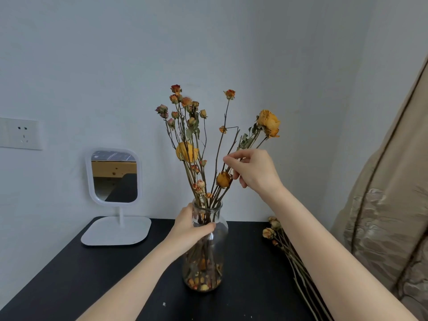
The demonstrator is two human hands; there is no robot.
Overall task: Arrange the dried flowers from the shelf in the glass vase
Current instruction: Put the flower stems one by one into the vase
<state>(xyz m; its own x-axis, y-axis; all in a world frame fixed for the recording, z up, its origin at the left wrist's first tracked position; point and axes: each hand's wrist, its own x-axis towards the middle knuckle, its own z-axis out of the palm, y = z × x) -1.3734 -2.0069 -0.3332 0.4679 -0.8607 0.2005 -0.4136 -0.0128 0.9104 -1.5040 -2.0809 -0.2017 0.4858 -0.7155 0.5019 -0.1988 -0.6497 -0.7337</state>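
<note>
A clear glass vase [206, 262] stands on the black table [69, 274], holding several dried flowers [185, 126] with orange and yellow heads. My left hand [192, 230] grips the vase at its neck. My right hand [252, 170] is raised to the right of the bunch and pinches the stem of a large yellow dried rose [268, 122], which leans out to the right. More dried flowers [280, 239] lie flat on the table to the right of the vase, stems toward me.
A white standing mirror [114, 179] sits at the back left of the table, against the pale wall. A wall socket [20, 133] is at the far left. A beige curtain or fabric [389, 205] hangs on the right.
</note>
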